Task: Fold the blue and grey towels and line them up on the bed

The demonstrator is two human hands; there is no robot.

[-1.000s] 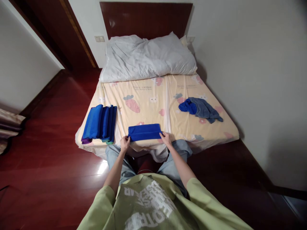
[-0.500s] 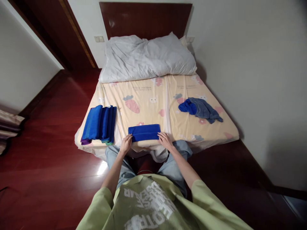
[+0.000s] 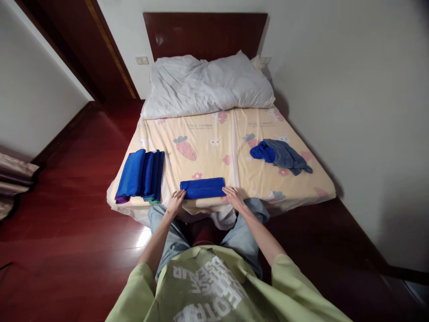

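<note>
A blue towel, folded into a long narrow strip, lies near the front edge of the bed, with a crease along its length. My left hand holds its left end, fingers closed at the near corner. At the right end, my right hand has its fingers closed on the edge in the same way. Thumbs and the towel's underside are hidden. To the left sits a group of folded towels, mostly blue, with purple and green edges at the bottom. A crumpled blue and grey cloth lies to the right.
The bed has a pale yellow sheet with carrot and rabbit prints. A bunched white quilt lies across its far end, before a dark wooden headboard. Dark red flooring surrounds the bed; a wall stands at the right.
The view has tilted up slightly, so everything sits a little lower in the picture. Both hands remain at the ends of the blue towel, which looks much the same.
</note>
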